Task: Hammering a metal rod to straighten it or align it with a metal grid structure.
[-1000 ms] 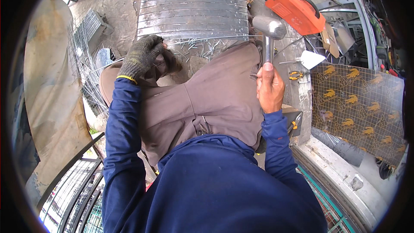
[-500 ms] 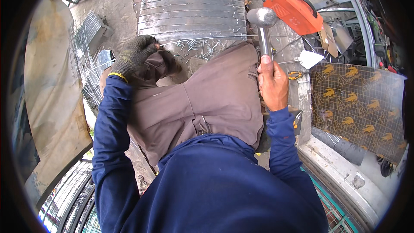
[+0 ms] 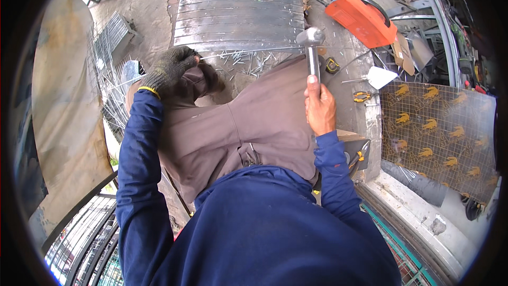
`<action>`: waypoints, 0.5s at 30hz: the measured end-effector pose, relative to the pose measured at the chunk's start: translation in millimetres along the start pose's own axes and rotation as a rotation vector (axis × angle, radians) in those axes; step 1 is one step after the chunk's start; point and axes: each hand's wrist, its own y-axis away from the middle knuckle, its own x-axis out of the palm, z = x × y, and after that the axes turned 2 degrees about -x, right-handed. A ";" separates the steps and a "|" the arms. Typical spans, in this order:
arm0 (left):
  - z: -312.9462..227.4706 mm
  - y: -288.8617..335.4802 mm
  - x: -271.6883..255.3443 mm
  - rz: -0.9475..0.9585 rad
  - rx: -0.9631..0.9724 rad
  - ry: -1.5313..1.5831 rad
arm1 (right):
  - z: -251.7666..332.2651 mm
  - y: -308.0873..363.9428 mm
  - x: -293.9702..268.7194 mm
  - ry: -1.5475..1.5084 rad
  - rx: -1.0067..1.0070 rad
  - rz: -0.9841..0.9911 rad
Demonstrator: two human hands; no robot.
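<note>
My left hand (image 3: 170, 68), in a dark knitted glove with a yellow cuff, is closed above my left knee. Its fingers pinch one end of a thin metal rod (image 3: 264, 50), which reaches rightward toward the hammer. Bare, my right hand (image 3: 320, 107) wraps round the shiny handle of a hammer (image 3: 310, 36), thumb along the shaft. The hammer stands head-away over my right knee, its head close to the rod; whether they touch I cannot tell. Short cut metal rods (image 3: 251, 63) lie scattered on the ground between my knees, beyond which is a slatted metal panel (image 3: 238, 13).
An orange welding machine (image 3: 361, 16) with cables stands at the far right. Pliers (image 3: 362, 96), a tape measure (image 3: 332, 65) and a white plate (image 3: 381, 77) lie right of my knee. A patterned sheet (image 3: 436, 137) covers the right side; a stained sheet (image 3: 66, 106) hangs left.
My right hand and the hammer have shifted left, and the hammer head has dropped slightly nearer the rod. The tape measure has come into sight. My left hand keeps its hold.
</note>
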 end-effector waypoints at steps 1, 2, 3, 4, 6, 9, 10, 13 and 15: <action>1.8 1.4 1.1 0.002 0.001 -0.001 | -4.6 0.2 1.0 -0.001 0.002 -0.002; 4.4 3.2 2.9 -0.026 0.015 -0.013 | -15.2 -1.6 3.1 0.018 -0.074 -0.024; 4.1 2.4 3.5 -0.056 0.031 -0.024 | -20.6 -5.2 4.8 0.039 -0.153 -0.048; 1.6 0.6 1.0 -0.015 0.001 -0.016 | -24.4 -10.7 7.6 0.078 -0.233 -0.062; 13.6 -3.2 -4.7 0.034 -0.037 -0.001 | -7.8 -8.0 -0.4 0.040 -0.076 0.023; 19.2 -0.3 -16.5 0.078 -0.097 0.039 | 35.9 5.0 -10.4 -0.025 0.110 0.085; 17.6 2.2 -21.7 0.068 -0.127 0.062 | 41.8 7.8 -13.3 -0.104 0.080 0.058; 14.7 3.8 -31.1 0.139 -0.182 0.118 | 49.6 13.7 -18.0 -0.217 -0.007 0.008; 7.9 6.2 -33.9 0.147 -0.194 0.076 | 43.2 12.1 -19.3 -0.248 -0.150 -0.013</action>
